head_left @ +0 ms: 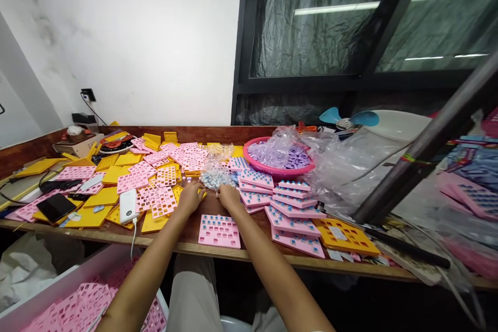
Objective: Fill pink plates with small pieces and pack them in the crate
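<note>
Head view: a long wooden table [249, 249] is seen from above, w/ two bare arms stretched out over it.
Left hand [190, 194]: laid on the table by the pile of small bits [213, 176]. Fingers are curled down at the near edge of the pile; it can't be told if anything is pinched in them.
Right hand [229, 194]: set just beside the left one, on the other side of the same pile. Fingers are bent in too; whether a bit is held can't be told.
Pile of small bits: pale blue and clear, heaped on the table right behind both hands, touching the fingertips.
Pink tray [219, 231]: laid flat near the table edge, between the two forearms, w/ blue bits set in its holes.
Filled pink trays [290, 210]: stacked in rows to the right of the right hand.
Empty pink grids [161, 199]: spread over yellow plates [101, 198] to the left.
Pink bowl [278, 168]: placed further back, w/ purple bits and a clear bag in it.
White power bank [128, 205]: laid near the left hand, a cable hung off it.
Black phone [56, 206]: laid at far left.
</note>
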Demonstrator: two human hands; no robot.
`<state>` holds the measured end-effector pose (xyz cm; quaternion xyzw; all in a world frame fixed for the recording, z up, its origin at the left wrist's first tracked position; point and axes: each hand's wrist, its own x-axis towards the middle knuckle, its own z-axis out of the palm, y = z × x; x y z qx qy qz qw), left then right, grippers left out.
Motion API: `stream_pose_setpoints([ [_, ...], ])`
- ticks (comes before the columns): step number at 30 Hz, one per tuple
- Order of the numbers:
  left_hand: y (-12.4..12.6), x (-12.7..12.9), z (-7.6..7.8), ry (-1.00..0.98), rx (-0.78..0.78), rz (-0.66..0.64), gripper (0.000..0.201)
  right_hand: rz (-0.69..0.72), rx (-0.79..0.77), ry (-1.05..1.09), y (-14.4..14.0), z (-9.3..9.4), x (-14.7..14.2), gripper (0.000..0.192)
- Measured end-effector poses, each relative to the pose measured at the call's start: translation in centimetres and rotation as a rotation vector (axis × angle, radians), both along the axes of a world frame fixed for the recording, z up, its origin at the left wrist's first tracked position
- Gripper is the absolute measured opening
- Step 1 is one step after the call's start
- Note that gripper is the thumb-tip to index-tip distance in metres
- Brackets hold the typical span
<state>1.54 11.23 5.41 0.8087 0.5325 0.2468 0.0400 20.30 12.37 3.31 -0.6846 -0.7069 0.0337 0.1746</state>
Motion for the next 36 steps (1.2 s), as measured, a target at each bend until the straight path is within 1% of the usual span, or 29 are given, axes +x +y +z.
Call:
stream_pose_setpoints([
  [3, 3.9, 0.8, 0.1, 0.052, -0.070, 0.044, 0.019, 0.033, 0.011, 0.001, -0.5, -0.6, 0.3, 0.011],
  [6, 6.2, 1.9, -0.3, 0.108, -0.154, 0.089, 0.017, 0.077, 0.043, 0.005, -1.2, -1.0, 0.3, 0.012],
  [9, 7.1, 2.8, -0.6, 0.134, -0.199, 0.115, 0.017, 0.116, 0.063, 0.013, -1.7, -1.4, 0.0, 0.013],
  [12, 6.8, 3.3, -0.2, 0.120, -0.194, 0.123, 0.012, 0.154, 0.069, 0.035, -1.7, -1.7, -0.4, 0.010],
  [15, 4.8, 3.1, 0.7, 0.067, -0.135, 0.095, 0.016, 0.206, 0.069, 0.070, -1.6, -1.7, -0.6, 0.009],
  [18, 0.9, 2.2, 1.1, -0.002, -0.081, 0.012, 0.025, 0.256, 0.073, 0.103, -1.7, -1.8, -0.5, 0.017],
  [20, -2.4, 1.4, 0.8, -0.062, -0.074, -0.092, 0.027, 0.284, 0.070, 0.115, -1.6, -1.8, -0.4, 0.015],
  [22, -5.6, 0.7, 0.1, -0.147, -0.081, -0.250, 0.030, 0.300, 0.064, 0.123, -1.6, -1.6, -0.5, 0.010],
  [24, -8.0, 0.1, -0.8, -0.156, -0.107, -0.364, 0.031, 0.300, 0.064, 0.134, -1.8, -1.1, -0.5, 0.008],
  [25, -8.9, -0.1, -1.2, -0.142, -0.120, -0.401, 0.032, 0.296, 0.069, 0.144, -2.0, -0.8, -0.4, 0.010],
  [27, -9.7, -0.6, -2.2, -0.124, -0.128, -0.444, 0.033, 0.291, 0.085, 0.169, -3.0, -0.3, 0.0, 0.013],
  [30, -9.8, -1.1, -3.4, -0.154, -0.112, -0.466, 0.033, 0.317, 0.107, 0.229, -5.6, -0.1, 1.3, 0.013],
  [33, -9.7, -1.2, -4.4, -0.209, -0.086, -0.428, 0.028, 0.367, 0.133, 0.372, -9.0, -1.1, 3.2, 0.012],
  [36, -10.1, -1.1, -4.9, -0.252, -0.060, -0.349, 0.021, 0.348, 0.149, 0.444, -11.4, -2.5, 4.3, 0.013],
])
